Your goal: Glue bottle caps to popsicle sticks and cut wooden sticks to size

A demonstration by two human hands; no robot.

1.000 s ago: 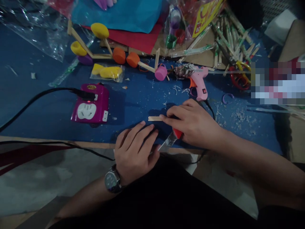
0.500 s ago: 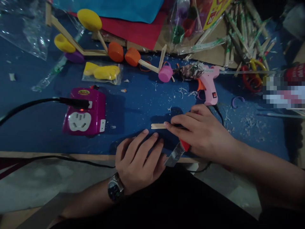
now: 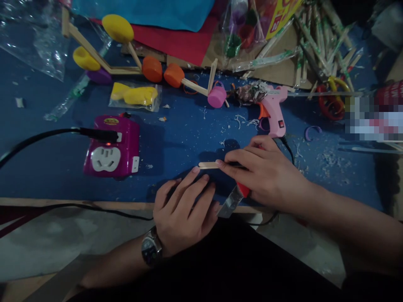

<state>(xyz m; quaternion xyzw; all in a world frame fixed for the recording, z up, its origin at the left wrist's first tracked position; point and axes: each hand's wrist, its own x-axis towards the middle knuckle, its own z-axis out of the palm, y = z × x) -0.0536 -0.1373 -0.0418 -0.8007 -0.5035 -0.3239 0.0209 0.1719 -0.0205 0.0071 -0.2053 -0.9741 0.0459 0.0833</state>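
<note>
Wooden sticks (image 3: 208, 165), two of them, lie flat and side by side on the blue table (image 3: 176, 142), near its front edge and between the two hands. They are pale, slim and plain, and their left ends are rounded. They line up closely, with a thin dark line marking where they meet.

The right hand (image 3: 266, 172) is curled, its index fingertip on top of the sticks, and it grips a red-handled knife (image 3: 232, 200) whose grey blade points down toward the left hand (image 3: 182, 212). The left hand is open and palm down, fingers a little spread and bent, the tip of one at the left end of the sticks; whether it touches them or sits just beside them is hard to tell.

The right-hand part of the sticks is hidden under the right hand, so their full length cannot be seen. Most of the knife handle is covered too, and the blade's tip is hard to make out by the left thumb. Dim light dulls the detail. At the top, a blue sheet (image 3: 141, 14) is cut off by the edge, and a pixelated patch at the far right hides what is there.
</note>
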